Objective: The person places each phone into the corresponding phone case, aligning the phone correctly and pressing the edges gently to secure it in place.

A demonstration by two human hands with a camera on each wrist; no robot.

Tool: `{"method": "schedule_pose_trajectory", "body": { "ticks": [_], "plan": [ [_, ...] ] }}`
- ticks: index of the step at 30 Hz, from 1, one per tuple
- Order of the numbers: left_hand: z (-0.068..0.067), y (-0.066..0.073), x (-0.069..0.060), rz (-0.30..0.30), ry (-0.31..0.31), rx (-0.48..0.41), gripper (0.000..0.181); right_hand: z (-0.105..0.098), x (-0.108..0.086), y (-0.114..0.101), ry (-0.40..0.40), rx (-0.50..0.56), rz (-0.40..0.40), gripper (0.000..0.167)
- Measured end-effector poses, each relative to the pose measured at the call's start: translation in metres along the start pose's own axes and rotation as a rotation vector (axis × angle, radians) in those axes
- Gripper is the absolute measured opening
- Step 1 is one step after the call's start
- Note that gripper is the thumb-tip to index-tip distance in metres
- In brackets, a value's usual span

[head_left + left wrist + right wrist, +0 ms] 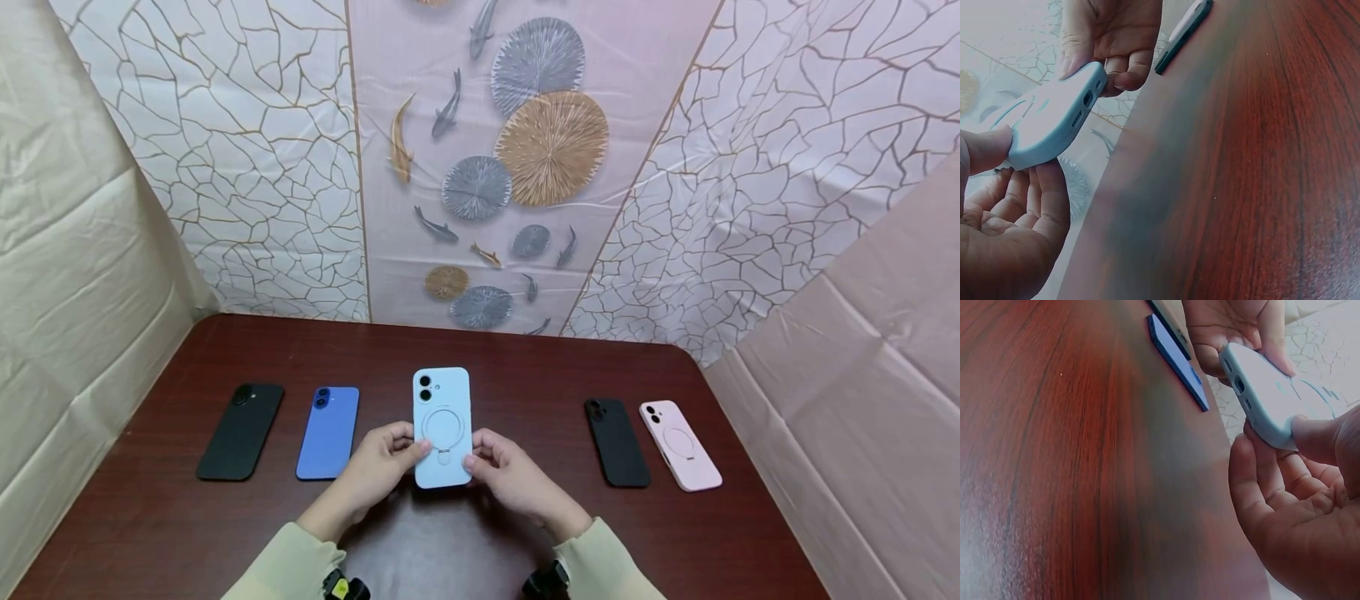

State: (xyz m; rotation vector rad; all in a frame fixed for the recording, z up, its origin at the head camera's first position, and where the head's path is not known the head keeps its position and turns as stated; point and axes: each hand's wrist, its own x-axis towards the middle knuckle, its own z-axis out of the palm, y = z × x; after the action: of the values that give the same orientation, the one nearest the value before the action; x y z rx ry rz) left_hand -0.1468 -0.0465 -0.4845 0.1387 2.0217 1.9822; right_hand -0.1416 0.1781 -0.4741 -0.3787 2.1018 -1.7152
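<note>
Both edges gripped, setting down not yet done

The pale-blue, round-cornered phone (442, 427), ringed on its back, is held raised above the glossy red-brown wooden table (525, 375). Lifting can be judged complete; returning it to the surface appears to be left, and anything further cannot be told. It lies between the hands, back upward, camera end far. Its left edge is pinched towards the near end by the left hand (373, 468), its right edge likewise by the right hand (517, 479). At left, a matte black phone (241, 433) and a flat blue phone (328, 435) are laid.
</note>
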Motion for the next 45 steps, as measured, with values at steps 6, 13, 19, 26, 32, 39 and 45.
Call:
{"method": "schedule_pose_trajectory", "body": {
  "ticks": [6, 13, 19, 26, 32, 39, 45],
  "plan": [
    [0.0004, 0.0002, 0.0027, -0.004, 0.002, -0.002, 0.032, 0.0011, 0.0019, -0.0006, 0.056, -0.022, -0.010, 0.015],
    [0.0017, 0.0042, 0.0021, 0.019, 0.006, 0.001, 0.030, -0.0004, 0.0039, -0.0014, 0.067, 0.034, -0.023, 0.018],
    [0.0020, 0.0011, 0.0016, 0.032, -0.070, 0.004, 0.031, -0.0036, 0.0065, -0.0024, 0.118, 0.068, -0.019, 0.021],
    [0.0029, -0.0006, 0.0011, 0.060, -0.118, 0.037, 0.032, -0.0052, 0.0057, -0.0058, 0.159, 0.088, 0.005, 0.023],
    [0.0050, -0.0005, 0.0012, 0.096, -0.101, 0.076, 0.025, -0.0057, 0.0063, -0.0048, 0.161, 0.118, 0.018, 0.025],
    [0.0080, -0.0004, 0.0019, 0.117, -0.067, 0.100, 0.021, -0.0064, 0.0073, -0.0035, 0.176, 0.133, 0.021, 0.026],
    [0.0069, 0.0000, 0.0023, 0.087, -0.083, 0.065, 0.026, -0.0053, 0.0070, -0.0041, 0.176, 0.117, 0.011, 0.025]
  ]
}}
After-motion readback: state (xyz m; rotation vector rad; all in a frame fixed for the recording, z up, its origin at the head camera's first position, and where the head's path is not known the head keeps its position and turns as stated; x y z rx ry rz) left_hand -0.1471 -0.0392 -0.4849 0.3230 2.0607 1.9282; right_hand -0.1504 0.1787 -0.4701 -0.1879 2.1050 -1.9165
